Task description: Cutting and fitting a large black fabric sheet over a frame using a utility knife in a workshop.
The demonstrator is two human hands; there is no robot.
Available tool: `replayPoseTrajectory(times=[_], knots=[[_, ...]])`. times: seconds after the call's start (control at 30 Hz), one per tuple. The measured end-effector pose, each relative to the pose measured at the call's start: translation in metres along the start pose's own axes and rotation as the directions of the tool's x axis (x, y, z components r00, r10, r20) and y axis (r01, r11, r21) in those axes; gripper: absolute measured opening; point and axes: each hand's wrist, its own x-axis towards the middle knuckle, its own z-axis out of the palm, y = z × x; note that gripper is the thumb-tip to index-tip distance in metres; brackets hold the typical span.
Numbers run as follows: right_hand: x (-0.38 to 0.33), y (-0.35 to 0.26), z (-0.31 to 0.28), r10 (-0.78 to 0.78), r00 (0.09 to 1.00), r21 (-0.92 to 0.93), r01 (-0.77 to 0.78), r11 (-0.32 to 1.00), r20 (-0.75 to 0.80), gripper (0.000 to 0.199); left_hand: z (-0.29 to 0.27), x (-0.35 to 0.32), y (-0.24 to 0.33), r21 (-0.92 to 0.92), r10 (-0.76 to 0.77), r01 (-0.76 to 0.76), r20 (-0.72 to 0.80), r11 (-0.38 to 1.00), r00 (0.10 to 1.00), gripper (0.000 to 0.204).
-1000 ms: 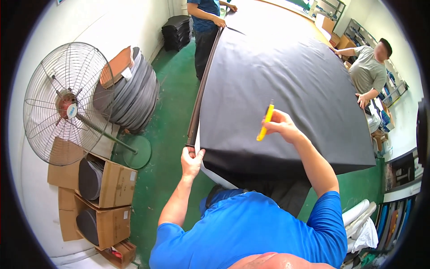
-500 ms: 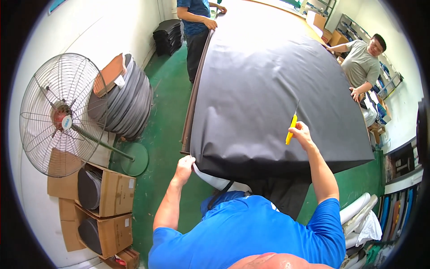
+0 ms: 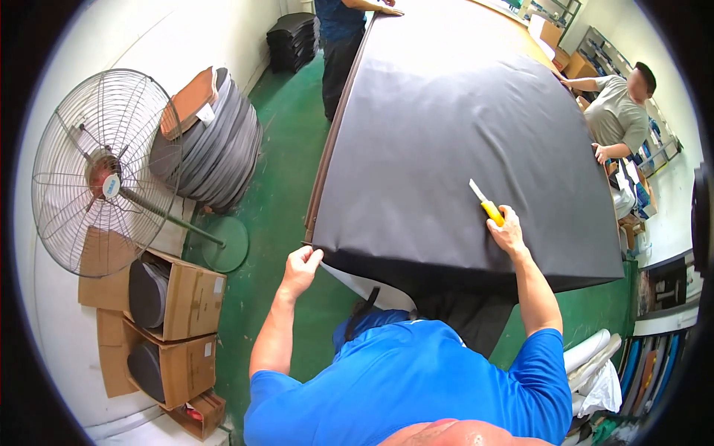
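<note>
A wide black leather-like sheet (image 3: 439,149) lies over a long table and hangs down at the near end. Closed in a pinch, my left hand (image 3: 301,270) is at the sheet's near left corner, with its edge at the fingertips. My right hand (image 3: 509,232) is wrapped round a yellow utility knife (image 3: 491,212) above the sheet's near right part. The knife's blade is out and points away to the upper left. Shallow wrinkles run across the sheet beyond the knife.
A caged fan (image 3: 108,175) stands at left by stacked dark sheets (image 3: 216,149) and cardboard boxes (image 3: 197,316). One person (image 3: 342,44) stands at the far left of the table, another (image 3: 621,111) at its right side with a hand on the edge. White rolls (image 3: 587,351) lie at lower right.
The knife has tipped from nearly upright to lying leftward, and the right hand has turned with it. My left hand has shifted slightly. The far-left person's hands have moved along the sheet.
</note>
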Motion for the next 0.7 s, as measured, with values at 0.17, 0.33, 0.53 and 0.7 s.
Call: replayPoseTrajectory(times=[0.17,0.33,0.53,0.7], knots=[[-0.005,0.052,0.002,0.096,0.995,0.27,-0.091,0.958,-0.002,0.066,-0.017,0.009,0.0,-0.051,-0.006,0.012,0.116,0.999,0.993,0.023],[-0.032,0.143,-0.007,0.158,0.987,-0.221,-0.158,0.962,-0.015,0.061,-0.012,0.006,0.003,0.308,0.09,-0.094,0.027,0.947,0.996,0.022],[-0.047,0.186,-0.048,0.383,0.922,-0.275,-0.355,0.893,0.053,0.065,0.021,-0.002,0.005,0.63,0.21,-0.016,-0.235,0.777,0.949,0.023],[-0.065,0.242,-0.09,0.603,0.798,-0.319,-0.572,0.756,-0.002,0.065,0.045,0.0,-0.001,0.701,0.316,0.048,-0.381,0.712,0.869,0.025]])
